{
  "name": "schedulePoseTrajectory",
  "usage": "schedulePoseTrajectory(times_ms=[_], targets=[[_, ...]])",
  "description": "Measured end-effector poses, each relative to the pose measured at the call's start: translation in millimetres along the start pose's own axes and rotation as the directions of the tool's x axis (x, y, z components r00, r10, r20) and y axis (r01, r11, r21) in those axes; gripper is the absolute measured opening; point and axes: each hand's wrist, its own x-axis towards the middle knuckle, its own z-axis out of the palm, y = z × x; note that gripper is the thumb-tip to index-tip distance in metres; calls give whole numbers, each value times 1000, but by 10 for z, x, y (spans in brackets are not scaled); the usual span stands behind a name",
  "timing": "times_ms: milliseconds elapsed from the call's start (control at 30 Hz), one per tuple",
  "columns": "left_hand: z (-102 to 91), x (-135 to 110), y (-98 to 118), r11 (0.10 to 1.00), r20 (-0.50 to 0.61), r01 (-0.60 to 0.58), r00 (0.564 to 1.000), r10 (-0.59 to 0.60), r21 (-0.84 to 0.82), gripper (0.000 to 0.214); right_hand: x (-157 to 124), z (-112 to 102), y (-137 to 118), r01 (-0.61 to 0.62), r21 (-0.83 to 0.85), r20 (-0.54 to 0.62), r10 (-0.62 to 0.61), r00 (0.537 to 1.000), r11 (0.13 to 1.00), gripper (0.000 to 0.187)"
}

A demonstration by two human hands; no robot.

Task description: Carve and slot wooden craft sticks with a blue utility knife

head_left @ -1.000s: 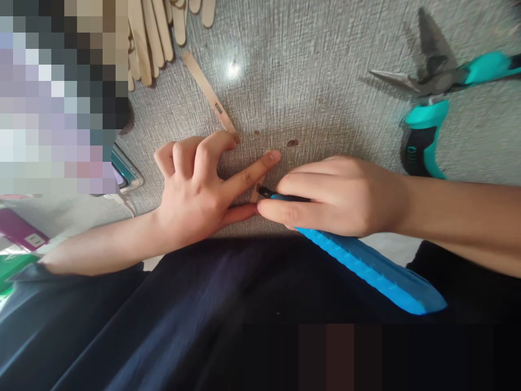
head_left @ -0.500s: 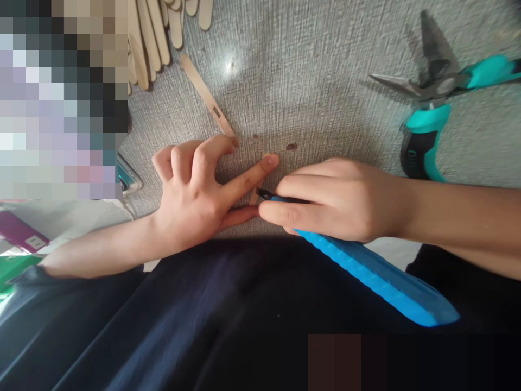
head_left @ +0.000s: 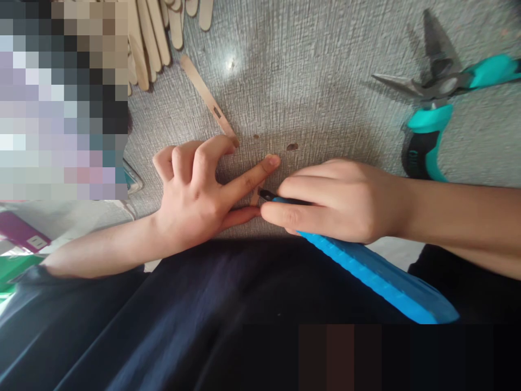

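My right hand [head_left: 334, 198] is closed around a blue utility knife [head_left: 378, 271], whose handle slants down to the right past my palm. Its dark tip meets a wooden craft stick [head_left: 255, 197], of which only a short piece shows. Over that stick my left hand [head_left: 199, 187] presses down, index finger and thumb stretched to either side of the visible piece, other fingers curled on the table. Just beyond those fingers lies another craft stick [head_left: 199, 84] with a small slot cut through it.
Pliers with teal and black handles [head_left: 429, 119] lie with jaws apart at the upper right. Several craft sticks [head_left: 152, 38] are piled at the upper left. Small dark chips [head_left: 292, 147] sit on the grey textured table [head_left: 325, 70]. A purple object [head_left: 22, 231] is at far left.
Both hands keep nearly the same pose. The right hand and knife appear shifted very slightly to the right, along with the view.
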Motion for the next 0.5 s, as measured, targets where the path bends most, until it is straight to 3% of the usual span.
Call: schedulePoseTrajectory(times_ms=[167,500], targets=[[-46,13,36,996,-30,-24,999,26,80,89,-9,13,-3,-12,-15,0,12,1000,1000,46],[65,-18,-43,1000,8,14,1000,-14,25,96,-15,11,-2,70,-101,-59,-76,995,992,47]])
